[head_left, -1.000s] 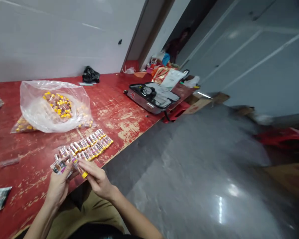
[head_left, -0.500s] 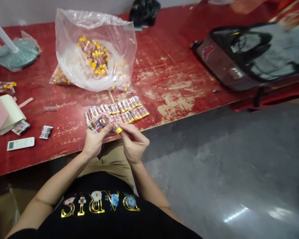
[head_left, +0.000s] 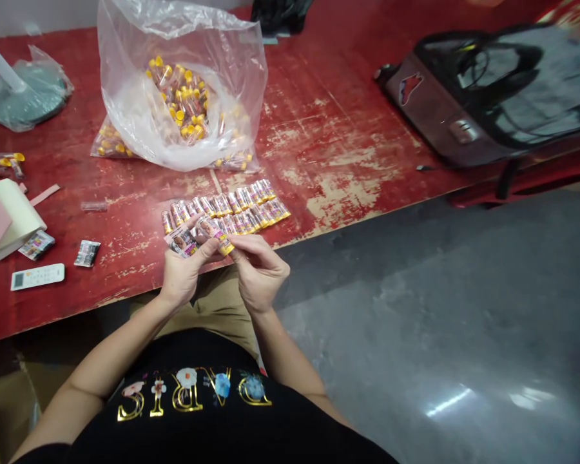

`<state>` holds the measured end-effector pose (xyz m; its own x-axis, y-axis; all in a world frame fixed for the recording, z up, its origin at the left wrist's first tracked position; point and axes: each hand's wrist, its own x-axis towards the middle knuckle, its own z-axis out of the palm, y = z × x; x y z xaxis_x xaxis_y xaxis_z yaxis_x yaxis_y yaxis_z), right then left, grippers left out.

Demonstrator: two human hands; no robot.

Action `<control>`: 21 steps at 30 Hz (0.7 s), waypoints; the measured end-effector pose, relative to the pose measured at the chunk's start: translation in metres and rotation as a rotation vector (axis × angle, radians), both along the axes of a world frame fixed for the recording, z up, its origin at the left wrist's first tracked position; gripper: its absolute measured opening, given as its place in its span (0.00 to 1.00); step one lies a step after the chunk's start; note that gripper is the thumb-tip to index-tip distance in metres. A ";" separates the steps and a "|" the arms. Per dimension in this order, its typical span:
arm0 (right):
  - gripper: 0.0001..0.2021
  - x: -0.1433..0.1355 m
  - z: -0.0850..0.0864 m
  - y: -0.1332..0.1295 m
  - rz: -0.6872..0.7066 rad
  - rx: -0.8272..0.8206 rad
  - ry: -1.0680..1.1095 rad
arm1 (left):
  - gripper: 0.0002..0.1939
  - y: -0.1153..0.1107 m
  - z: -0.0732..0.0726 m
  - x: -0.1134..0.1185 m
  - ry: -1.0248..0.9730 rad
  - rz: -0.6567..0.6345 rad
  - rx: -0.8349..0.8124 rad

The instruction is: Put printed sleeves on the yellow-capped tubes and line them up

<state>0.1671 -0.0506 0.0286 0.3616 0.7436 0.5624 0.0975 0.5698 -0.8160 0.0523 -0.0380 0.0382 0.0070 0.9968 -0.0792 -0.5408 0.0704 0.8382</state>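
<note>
My left hand (head_left: 180, 278) is closed on a small stack of printed labels (head_left: 182, 241), and its thumb presses against a small clear tube (head_left: 213, 234) with a yellow cap and a printed wrap. The fingers of my right hand (head_left: 261, 274) pinch the tube by its capped end. Both hands meet over the table's front edge. Just behind them, two rows of similar wrapped tubes (head_left: 241, 209) lie side by side on the red table (head_left: 319, 142). Farther back stands an open clear plastic bag (head_left: 140, 122) full of yellow-capped tubes.
To the left lie a white remote control (head_left: 37, 276), a small black-and-white packet (head_left: 87, 253), a lone clear tube (head_left: 94, 206) and an open notebook (head_left: 17, 216). A stand base (head_left: 26, 103) wrapped in plastic is behind them. A dark red case-like object (head_left: 444, 122) sits at the right.
The view has shifted slightly, so the table's things appear a little higher. Both hands keep hold of the tube and labels, with barely any movement.
</note>
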 end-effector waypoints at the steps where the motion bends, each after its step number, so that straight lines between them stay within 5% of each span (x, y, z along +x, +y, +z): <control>1: 0.11 0.000 0.000 0.000 -0.001 -0.004 0.001 | 0.37 0.000 0.000 0.000 -0.001 0.002 -0.002; 8: 0.06 0.000 -0.006 0.006 0.031 -0.059 0.020 | 0.35 0.007 -0.007 0.001 -0.028 0.016 -0.046; 11: 0.03 -0.002 -0.004 0.037 0.051 -0.091 0.042 | 0.29 0.038 0.001 0.005 -0.033 0.035 -0.049; 14: 0.04 0.010 0.006 0.088 0.039 -0.071 0.068 | 0.16 0.080 0.025 0.004 -0.062 0.029 -0.013; 18: 0.09 0.082 0.000 0.148 -0.052 -0.035 0.044 | 0.10 0.096 0.042 -0.021 -0.082 0.060 0.031; 21: 0.09 0.158 -0.033 0.179 -0.199 -0.116 0.006 | 0.09 0.076 0.020 -0.048 -0.052 0.109 -0.096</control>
<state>0.3249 0.1281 -0.0040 0.5110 0.7164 0.4750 0.1934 0.4425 -0.8756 0.0044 0.0381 0.0581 -0.0947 0.9797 -0.1767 -0.5922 0.0872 0.8010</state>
